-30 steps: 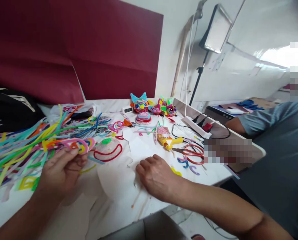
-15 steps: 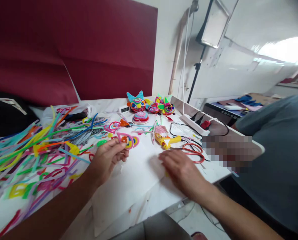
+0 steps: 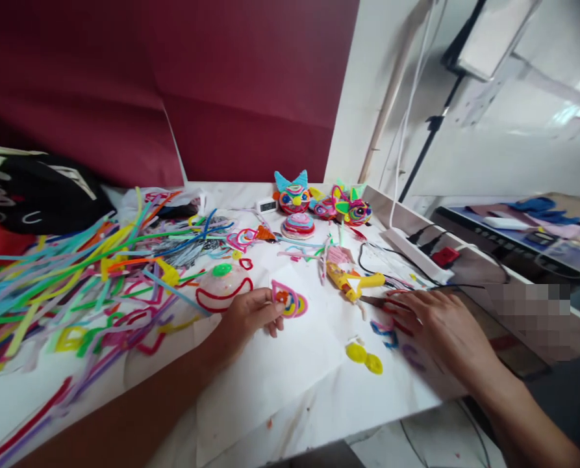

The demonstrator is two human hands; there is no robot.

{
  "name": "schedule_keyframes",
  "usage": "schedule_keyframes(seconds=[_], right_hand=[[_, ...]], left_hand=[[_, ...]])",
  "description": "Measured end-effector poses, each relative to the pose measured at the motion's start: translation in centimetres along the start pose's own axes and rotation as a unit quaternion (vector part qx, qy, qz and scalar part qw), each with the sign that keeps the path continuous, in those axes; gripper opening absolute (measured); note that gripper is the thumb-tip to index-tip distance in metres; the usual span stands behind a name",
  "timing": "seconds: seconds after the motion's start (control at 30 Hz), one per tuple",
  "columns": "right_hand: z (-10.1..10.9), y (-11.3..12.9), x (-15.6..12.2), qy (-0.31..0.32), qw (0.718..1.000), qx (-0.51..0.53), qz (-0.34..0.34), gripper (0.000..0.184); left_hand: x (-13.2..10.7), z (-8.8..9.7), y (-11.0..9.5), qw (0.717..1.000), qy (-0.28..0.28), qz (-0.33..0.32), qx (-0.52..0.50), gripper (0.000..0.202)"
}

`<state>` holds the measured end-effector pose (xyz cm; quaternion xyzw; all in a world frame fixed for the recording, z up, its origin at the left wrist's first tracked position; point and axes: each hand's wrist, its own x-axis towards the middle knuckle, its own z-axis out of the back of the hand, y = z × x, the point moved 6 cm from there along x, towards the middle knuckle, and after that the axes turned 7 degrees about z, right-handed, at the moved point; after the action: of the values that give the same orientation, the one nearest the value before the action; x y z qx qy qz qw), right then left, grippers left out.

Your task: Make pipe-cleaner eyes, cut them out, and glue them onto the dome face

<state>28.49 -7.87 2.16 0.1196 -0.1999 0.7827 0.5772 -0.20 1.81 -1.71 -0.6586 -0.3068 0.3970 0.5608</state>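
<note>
My left hand (image 3: pixel 255 312) pinches a small pipe-cleaner piece (image 3: pixel 295 304) with a pink outline and coloured coils inside, held above a white paper sheet (image 3: pixel 270 383). On the right, my right hand (image 3: pixel 440 325) has its fingers closed over the red handles of the scissors (image 3: pixel 391 305); the thumb is hidden. The scissors lie on the table, blades towards a yellow glue gun (image 3: pixel 353 281). Two joined yellow discs (image 3: pixel 364 357) and blue bent pipe-cleaner bits (image 3: pixel 384 333) lie left of this hand. Near my left hand is a red crescent outline (image 3: pixel 224 302).
Many loose pipe cleaners (image 3: pixel 89 273) cover the left side. At the back stand a cat-eared figure (image 3: pixel 293 194), another colourful figure (image 3: pixel 355 208) and a striped dome (image 3: pixel 298 225). A power strip (image 3: pixel 419 253) with cables runs along the right edge, where a person sits.
My right hand has moved right, from beside the glue gun onto the scissors' handles, uncovering the yellow discs. My left hand still holds the pink-edged piece. The view has swung left.
</note>
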Motion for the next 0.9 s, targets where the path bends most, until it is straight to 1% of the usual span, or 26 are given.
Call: schedule_keyframes(seconds=[0.03,0.07,0.1,0.13,0.2,0.23,0.27,0.3,0.4,0.47,0.53,0.57,0.63,0.77,0.83,0.9], right_hand=[[0.4,0.9,0.9,0.006,1.000,0.018,-0.013,0.019],[1.2,2.0,1.9,-0.013,0.998,0.063,-0.026,0.020],[1.7,3.5,3.0,-0.017,0.990,0.140,-0.023,0.023],[2.0,5.1,4.2,-0.008,0.973,0.229,-0.018,0.024],[1.8,7.9,6.4,0.043,0.927,0.372,-0.032,0.025],[1.4,9.3,7.3,0.082,0.898,0.431,-0.024,0.029],[1.1,10.4,8.1,0.104,0.872,0.478,-0.011,0.030],[0.6,11.2,8.7,0.120,0.853,0.509,-0.008,0.030],[-1.2,11.7,9.5,0.120,0.794,0.595,-0.034,0.021],[-2.5,11.4,9.2,0.125,0.743,0.653,-0.075,0.018],[-3.5,11.0,8.8,0.127,0.699,0.694,-0.120,0.022],[-3.7,10.8,8.6,0.120,0.685,0.705,-0.141,0.026],[-3.8,10.5,8.4,0.097,0.673,0.713,-0.169,0.031],[-3.4,10.1,8.3,0.054,0.682,0.703,-0.194,0.032],[-3.6,10.1,8.1,0.056,0.685,0.698,-0.203,0.032],[-4.1,10.2,7.9,0.073,0.688,0.691,-0.211,0.033]], left_hand=[[0.0,0.0,0.2,1.000,0.008,-0.005,0.009,0.027],[0.0,-0.1,0.3,1.000,0.016,-0.009,0.015,0.027],[0.0,-0.1,0.4,0.999,0.022,-0.011,0.020,0.027],[0.0,-0.2,0.4,0.999,0.028,-0.011,0.024,0.027],[-0.2,-0.4,0.3,0.999,0.038,-0.014,0.031,0.028],[-0.3,-0.5,0.2,0.998,0.044,-0.016,0.032,0.029],[-0.4,-0.6,0.0,0.998,0.050,-0.020,0.031,0.029],[-0.5,-0.7,-0.1,0.998,0.055,-0.024,0.027,0.029],[-0.5,-0.8,0.0,0.997,0.068,-0.025,0.010,0.028],[-0.5,-0.8,0.2,0.997,0.074,-0.017,0.000,0.026],[-0.6,-0.7,0.4,0.997,0.080,-0.009,-0.007,0.025],[-0.7,-0.7,0.4,0.997,0.079,-0.006,-0.012,0.024],[-0.8,-0.6,0.3,0.997,0.072,0.000,-0.021,0.023],[-1.1,-0.5,-0.4,0.998,0.050,0.004,-0.040,0.021],[-1.1,-0.4,-0.5,0.998,0.045,0.007,-0.044,0.021],[-1.0,-0.3,-0.3,0.998,0.048,0.020,-0.044,0.024]])
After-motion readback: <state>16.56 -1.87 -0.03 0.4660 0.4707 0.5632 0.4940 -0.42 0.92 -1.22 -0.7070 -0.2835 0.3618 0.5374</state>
